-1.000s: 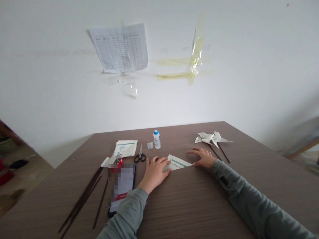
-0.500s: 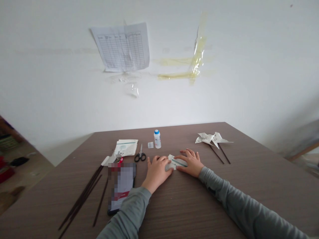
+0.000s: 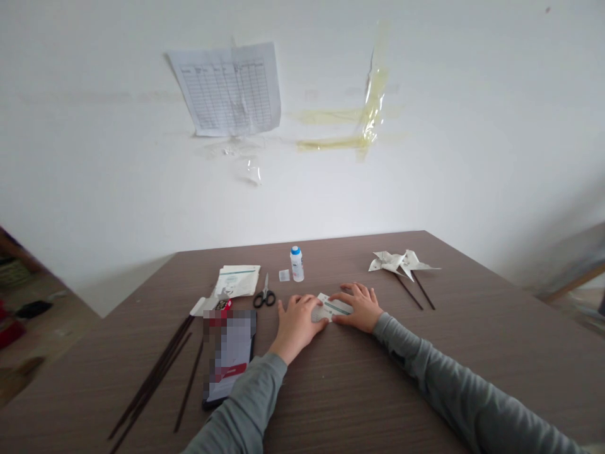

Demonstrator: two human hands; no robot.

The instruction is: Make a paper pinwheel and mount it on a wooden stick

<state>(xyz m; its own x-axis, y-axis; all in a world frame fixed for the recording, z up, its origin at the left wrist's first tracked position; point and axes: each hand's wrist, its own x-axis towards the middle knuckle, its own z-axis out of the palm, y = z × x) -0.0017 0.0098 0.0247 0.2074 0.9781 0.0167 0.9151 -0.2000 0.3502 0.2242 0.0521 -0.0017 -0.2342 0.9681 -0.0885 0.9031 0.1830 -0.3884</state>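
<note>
A small printed paper (image 3: 330, 306) with a green stripe lies on the brown table, partly hidden by my fingers. My left hand (image 3: 299, 323) holds its left side, thumb at the near edge and fingertips at the far one. On the right side, my right hand (image 3: 361, 308) grips the same paper between thumb and fingers. Beyond my hands stands a white bottle (image 3: 297, 265) with a blue cap, beside a small clear piece (image 3: 283, 275). Black-handled scissors (image 3: 264, 299) rest left of my left hand.
Two paper pinwheels (image 3: 397, 263) on dark sticks lie at the back right. Left are a stack of printed paper (image 3: 237, 280), a phone (image 3: 231, 359) with a blurred screen, and several dark sticks (image 3: 154, 372). A wall (image 3: 321, 202) rises behind the table (image 3: 472, 340).
The view has shifted slightly, moving everything a little to the left. Both hands keep nearly the same place on the paper.
</note>
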